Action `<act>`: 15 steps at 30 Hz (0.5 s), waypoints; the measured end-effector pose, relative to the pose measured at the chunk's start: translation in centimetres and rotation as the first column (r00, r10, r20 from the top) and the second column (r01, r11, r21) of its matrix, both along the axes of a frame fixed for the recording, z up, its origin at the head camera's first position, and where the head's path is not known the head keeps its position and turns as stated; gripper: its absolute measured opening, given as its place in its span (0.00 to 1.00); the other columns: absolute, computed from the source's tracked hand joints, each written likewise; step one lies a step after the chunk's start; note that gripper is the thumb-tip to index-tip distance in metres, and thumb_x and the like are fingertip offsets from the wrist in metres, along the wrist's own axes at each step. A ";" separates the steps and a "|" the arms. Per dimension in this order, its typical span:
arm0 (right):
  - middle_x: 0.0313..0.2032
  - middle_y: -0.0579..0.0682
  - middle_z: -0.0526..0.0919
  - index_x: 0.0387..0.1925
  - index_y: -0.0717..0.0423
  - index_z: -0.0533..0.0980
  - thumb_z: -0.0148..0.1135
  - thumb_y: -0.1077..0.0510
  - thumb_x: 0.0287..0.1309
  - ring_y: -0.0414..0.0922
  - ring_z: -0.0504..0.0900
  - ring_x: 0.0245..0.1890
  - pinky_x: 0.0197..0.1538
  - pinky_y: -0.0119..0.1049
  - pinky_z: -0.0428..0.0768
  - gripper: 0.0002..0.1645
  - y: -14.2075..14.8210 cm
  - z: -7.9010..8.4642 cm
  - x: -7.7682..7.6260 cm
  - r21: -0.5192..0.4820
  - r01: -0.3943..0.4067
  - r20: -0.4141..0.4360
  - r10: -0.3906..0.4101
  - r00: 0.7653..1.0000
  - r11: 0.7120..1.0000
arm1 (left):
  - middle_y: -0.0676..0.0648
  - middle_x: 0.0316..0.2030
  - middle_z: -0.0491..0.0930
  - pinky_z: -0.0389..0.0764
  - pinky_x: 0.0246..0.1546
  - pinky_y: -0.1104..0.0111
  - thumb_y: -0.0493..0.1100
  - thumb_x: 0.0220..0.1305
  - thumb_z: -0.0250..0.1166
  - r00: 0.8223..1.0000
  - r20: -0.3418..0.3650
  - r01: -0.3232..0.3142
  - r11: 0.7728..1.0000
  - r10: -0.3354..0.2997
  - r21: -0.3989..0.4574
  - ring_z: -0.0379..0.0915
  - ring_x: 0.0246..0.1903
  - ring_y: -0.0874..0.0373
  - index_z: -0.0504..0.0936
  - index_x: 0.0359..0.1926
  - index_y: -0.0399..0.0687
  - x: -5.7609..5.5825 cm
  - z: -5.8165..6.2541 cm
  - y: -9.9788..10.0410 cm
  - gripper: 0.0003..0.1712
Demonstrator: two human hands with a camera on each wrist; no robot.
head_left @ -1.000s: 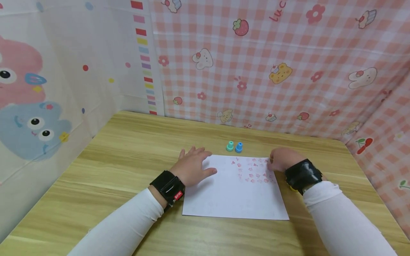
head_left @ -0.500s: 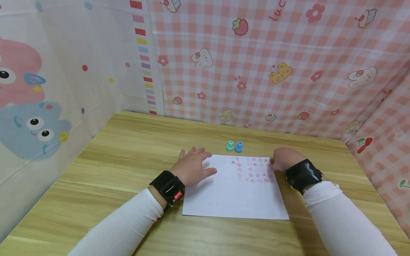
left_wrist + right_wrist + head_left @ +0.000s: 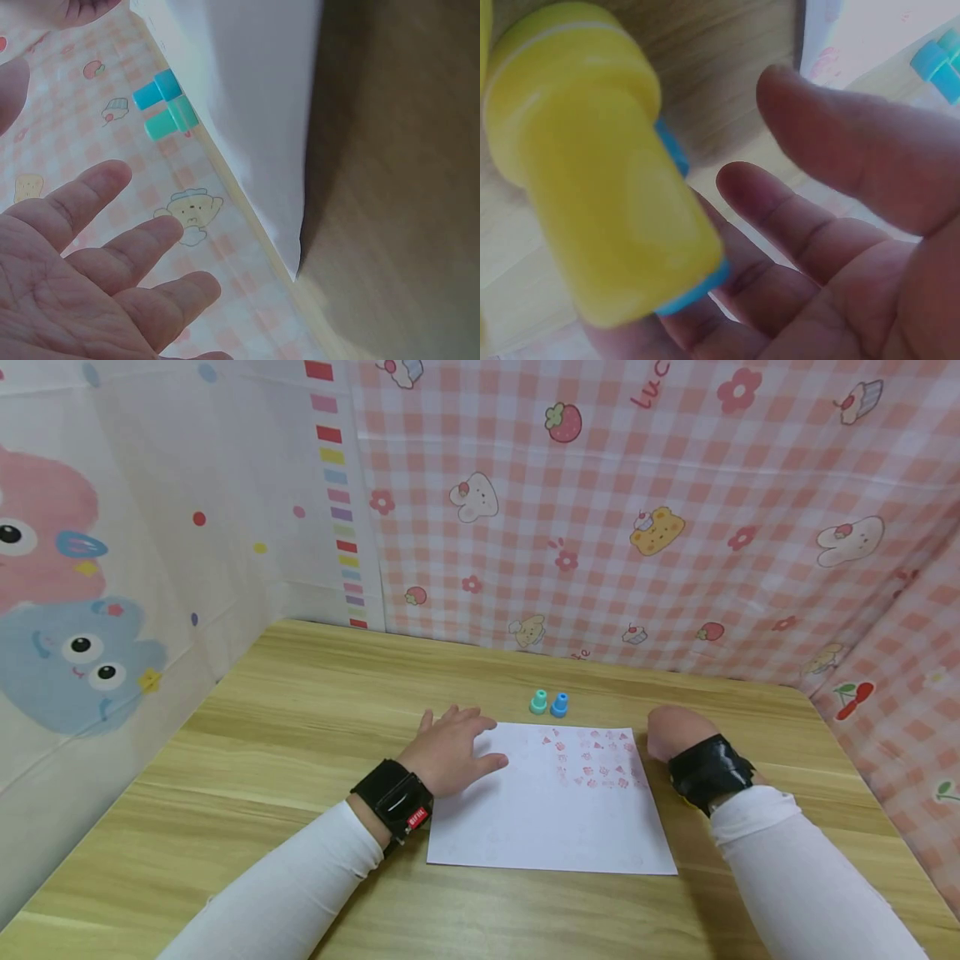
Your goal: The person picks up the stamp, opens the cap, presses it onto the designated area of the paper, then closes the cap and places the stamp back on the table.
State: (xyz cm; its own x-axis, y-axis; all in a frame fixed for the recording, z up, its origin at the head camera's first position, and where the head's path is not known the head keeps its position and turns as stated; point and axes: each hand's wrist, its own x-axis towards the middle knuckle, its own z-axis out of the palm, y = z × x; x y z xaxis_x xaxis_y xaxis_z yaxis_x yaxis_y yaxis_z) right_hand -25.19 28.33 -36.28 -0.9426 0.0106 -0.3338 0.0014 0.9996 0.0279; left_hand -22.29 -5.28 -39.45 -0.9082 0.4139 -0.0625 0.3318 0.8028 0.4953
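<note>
Paper sheet [image 3: 551, 831] lies on the wood-grain table [image 3: 525, 920] in the head view, with rows of small red and pink prints [image 3: 604, 762] in its far right part. Left hand [image 3: 450, 758] extends over the sheet's left edge near its far corner, fingers and thumb spread; contact with the sheet cannot be determined. Right hand [image 3: 678, 735] is just beside the sheet's right edge, near the far right corner, with its fingers concealed. The two hands are well apart. Teal stamp [image 3: 538, 702] and blue stamp [image 3: 559, 705] stand side by side just beyond the sheet's far edge, in front of the pink gingham cloth [image 3: 480, 556]. In the left wrist view, the left hand's fingers are apart and grip nothing visible; both stamps show past them, beside the sheet's edge. In the right wrist view, a yellow stamp [image 3: 622, 202] fills the left foreground, overlapping the right hand's outer fingers, with a blue item [image 3: 695, 292] partly hidden behind it. Thumb and index finger are parted with nothing between them; whether the outer fingers touch either object cannot be determined.
</note>
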 end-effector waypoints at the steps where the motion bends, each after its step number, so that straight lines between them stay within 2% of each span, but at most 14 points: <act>1: 0.33 0.60 0.81 0.44 0.69 0.82 0.58 0.65 0.64 0.55 0.78 0.33 0.38 0.45 0.77 0.13 0.0 0.0 0.0 0.002 0.000 -0.003 0.000 1.000 1.000 | 0.40 0.79 0.65 0.39 0.80 0.33 0.63 0.72 0.65 1.000 0.001 -0.001 1.000 0.001 0.001 0.49 0.82 0.36 0.76 0.73 0.52 0.0 0.0 0.0 0.35; 7: 0.34 0.61 0.81 0.43 0.70 0.82 0.56 0.66 0.66 0.56 0.79 0.34 0.41 0.47 0.78 0.12 0.0 -0.1 0.2 0.012 -0.009 -0.027 0.009 1.000 1.000 | 0.40 0.78 0.65 0.39 0.80 0.33 0.63 0.72 0.65 1.000 0.003 -0.001 1.000 0.001 0.002 0.50 0.82 0.36 0.76 0.72 0.52 0.0 0.0 0.0 0.35; 15: 0.36 0.62 0.82 0.44 0.71 0.81 0.56 0.66 0.66 0.56 0.79 0.35 0.43 0.48 0.80 0.13 0.1 -0.1 0.2 0.013 -0.003 -0.017 0.003 1.000 1.000 | 0.40 0.78 0.65 0.39 0.80 0.33 0.63 0.72 0.65 1.000 0.010 -0.002 1.000 0.002 0.000 0.49 0.82 0.36 0.76 0.73 0.52 0.1 0.1 0.0 0.36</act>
State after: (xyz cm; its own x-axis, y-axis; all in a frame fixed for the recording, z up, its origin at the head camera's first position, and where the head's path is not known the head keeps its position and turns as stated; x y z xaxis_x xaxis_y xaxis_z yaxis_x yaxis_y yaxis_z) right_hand -25.03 28.48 -36.39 -0.9482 0.0124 -0.3175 -0.0007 0.9992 0.0412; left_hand -22.21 -5.32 -39.33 -0.9082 0.4123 -0.0713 0.3257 0.8036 0.4982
